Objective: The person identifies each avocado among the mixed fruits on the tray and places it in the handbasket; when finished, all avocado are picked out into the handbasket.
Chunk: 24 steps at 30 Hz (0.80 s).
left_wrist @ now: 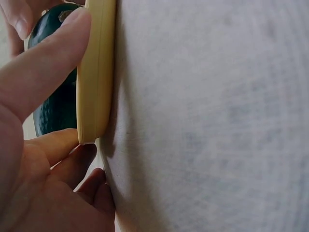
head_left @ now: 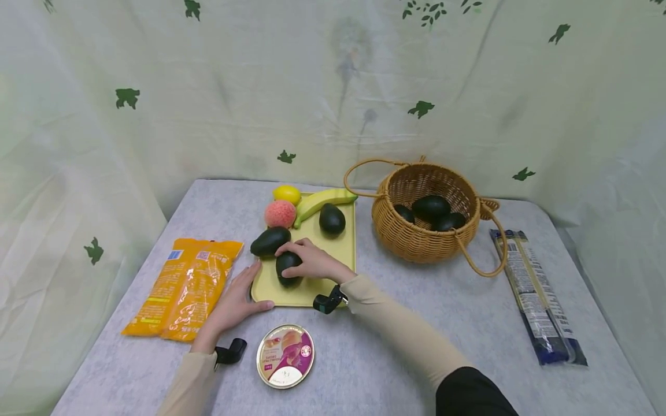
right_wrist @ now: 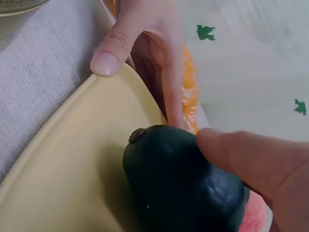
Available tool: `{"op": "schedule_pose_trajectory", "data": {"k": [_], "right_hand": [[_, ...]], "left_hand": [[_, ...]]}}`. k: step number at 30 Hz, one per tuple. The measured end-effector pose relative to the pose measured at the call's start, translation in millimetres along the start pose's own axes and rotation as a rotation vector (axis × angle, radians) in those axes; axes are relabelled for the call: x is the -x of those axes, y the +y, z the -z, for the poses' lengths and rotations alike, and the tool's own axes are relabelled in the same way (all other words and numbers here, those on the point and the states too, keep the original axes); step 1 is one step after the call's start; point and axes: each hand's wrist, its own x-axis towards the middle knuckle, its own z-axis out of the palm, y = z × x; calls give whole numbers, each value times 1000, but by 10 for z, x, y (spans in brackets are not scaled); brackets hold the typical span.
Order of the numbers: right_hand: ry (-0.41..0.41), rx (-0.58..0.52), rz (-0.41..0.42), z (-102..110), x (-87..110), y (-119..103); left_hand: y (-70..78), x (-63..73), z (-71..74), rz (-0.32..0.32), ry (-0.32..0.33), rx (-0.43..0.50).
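The tin lid apparently reads "DROPS", while print on both packets is illegible

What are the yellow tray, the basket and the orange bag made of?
Yellow tray: probably plastic, smooth and fairly matte; its rim is even and rounded.
Basket: looks like wicker, with a slight sheen; you can see woven strands.
Orange bag: likely thin plastic, shiny; it shows creases and bright glints.

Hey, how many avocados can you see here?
6. The right hand holds one avocado over the tray; another sits at its left edge, another beside the banana. The basket shows three: left, middle, right. More may hide underneath.
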Motion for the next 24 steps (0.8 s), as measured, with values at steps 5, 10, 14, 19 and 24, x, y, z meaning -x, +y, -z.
{"op": "schedule_pose_trajectory", "data": {"k": [5,10,14,19,24], "right_hand": [[27,-75,23,11,8,86],[44,-211,80,157,104,199],[48,-350,99,352,229,236],[35,-459,64,620,417,266],[58,-515,59,898,600,284]], "left_hand": [[2,-2,3,3,-1,-1],[13,-1,4,0,4,-2],[18,2,7,1,11,-3],[16,2,5,8,13,-7],[6,-3,-5,7,13,-6]]}}
